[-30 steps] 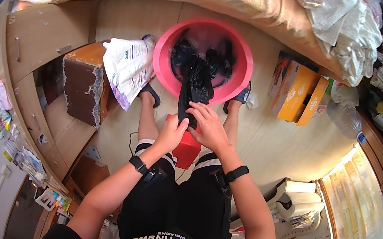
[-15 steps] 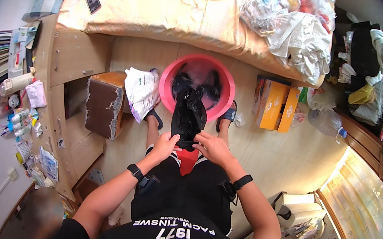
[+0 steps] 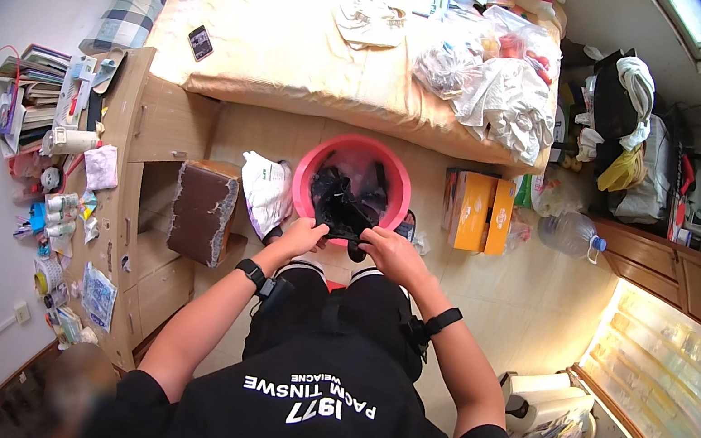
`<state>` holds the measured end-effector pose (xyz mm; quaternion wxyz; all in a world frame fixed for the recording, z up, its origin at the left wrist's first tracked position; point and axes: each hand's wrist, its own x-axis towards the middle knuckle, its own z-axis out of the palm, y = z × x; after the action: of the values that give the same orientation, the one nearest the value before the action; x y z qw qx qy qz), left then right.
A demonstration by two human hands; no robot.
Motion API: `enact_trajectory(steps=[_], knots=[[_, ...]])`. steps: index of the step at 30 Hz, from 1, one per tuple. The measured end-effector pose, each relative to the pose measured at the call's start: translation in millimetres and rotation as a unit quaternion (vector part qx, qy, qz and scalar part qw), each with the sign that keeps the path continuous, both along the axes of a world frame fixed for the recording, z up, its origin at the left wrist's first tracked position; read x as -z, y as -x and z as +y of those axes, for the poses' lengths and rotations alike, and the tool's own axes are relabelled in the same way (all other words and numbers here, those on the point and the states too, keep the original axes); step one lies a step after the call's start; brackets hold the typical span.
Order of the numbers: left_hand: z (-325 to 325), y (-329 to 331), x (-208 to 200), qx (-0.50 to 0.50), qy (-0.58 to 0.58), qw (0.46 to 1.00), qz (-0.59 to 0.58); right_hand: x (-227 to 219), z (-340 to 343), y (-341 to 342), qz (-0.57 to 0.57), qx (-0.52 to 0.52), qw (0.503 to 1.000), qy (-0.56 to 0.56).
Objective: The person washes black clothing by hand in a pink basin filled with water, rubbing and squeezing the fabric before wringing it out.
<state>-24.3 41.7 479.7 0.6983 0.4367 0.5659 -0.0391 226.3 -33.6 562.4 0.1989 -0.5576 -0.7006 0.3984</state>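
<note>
A black wet-looking garment (image 3: 340, 206) is stretched between my two hands at its near edge, its kind hard to make out. My left hand (image 3: 304, 235) pinches one end of that edge and my right hand (image 3: 397, 258) grips the other. The far part of the garment hangs into a pink basin (image 3: 306, 174) on the floor in front of me. More dark cloth lies in the basin, in cloudy water. A small black piece dangles just beside my right fingers.
Beyond the basin stands a bed (image 3: 276, 51) with a phone (image 3: 200, 42) on it. To the left are a white bag (image 3: 263, 191), a torn brown stool (image 3: 202, 214) and a cluttered desk (image 3: 125, 174). An orange box (image 3: 469, 210) and a large plastic bottle (image 3: 570, 235) stand right.
My hands have moved forward, away from my lap toward the basin. The garment's near edge is now pulled straighter between them. The view has tilted up, showing more of the bed.
</note>
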Motion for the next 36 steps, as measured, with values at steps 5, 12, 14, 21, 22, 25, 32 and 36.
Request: enact_trajectory(steps=[5, 12, 14, 21, 22, 25, 32, 36], knots=[[4.5, 7.0, -6.2, -0.013, -0.015, 1.000, -0.002, -23.3, 5.6, 11.6, 0.020, -0.010, 0.999, -0.024], [4.3, 1.8, 8.3, -0.008, -0.060, 0.997, -0.057, -26.9, 11.6, 28.8, 0.076, 0.021, 0.996, -0.046], [1.9, 1.9, 12.1, -0.004, -0.068, 0.993, -0.101, -24.7, 18.7, 31.6, 0.098, 0.031, 0.994, -0.041], [-17.0, 26.8, 25.9, -0.076, -0.013, 0.987, -0.144, -23.0, 28.3, 43.3, 0.124, 0.043, 0.990, -0.049], [-18.2, 28.0, 25.4, -0.064, -0.025, 0.986, -0.150, -21.1, 28.2, 44.4, 0.131, 0.054, 0.988, -0.061], [-26.2, 31.2, 20.7, 0.047, -0.122, 0.983, -0.128, -34.4, 29.6, 51.5, 0.157, 0.102, 0.982, -0.031], [-26.8, 27.2, 18.9, 0.121, -0.235, 0.958, -0.112, -72.9, 36.9, 54.8, 0.198, 0.109, 0.974, -0.005], [-20.9, 26.3, 19.7, 0.100, -0.256, 0.959, -0.071, -83.8, 39.1, 52.2, 0.204, 0.119, 0.971, -0.026]])
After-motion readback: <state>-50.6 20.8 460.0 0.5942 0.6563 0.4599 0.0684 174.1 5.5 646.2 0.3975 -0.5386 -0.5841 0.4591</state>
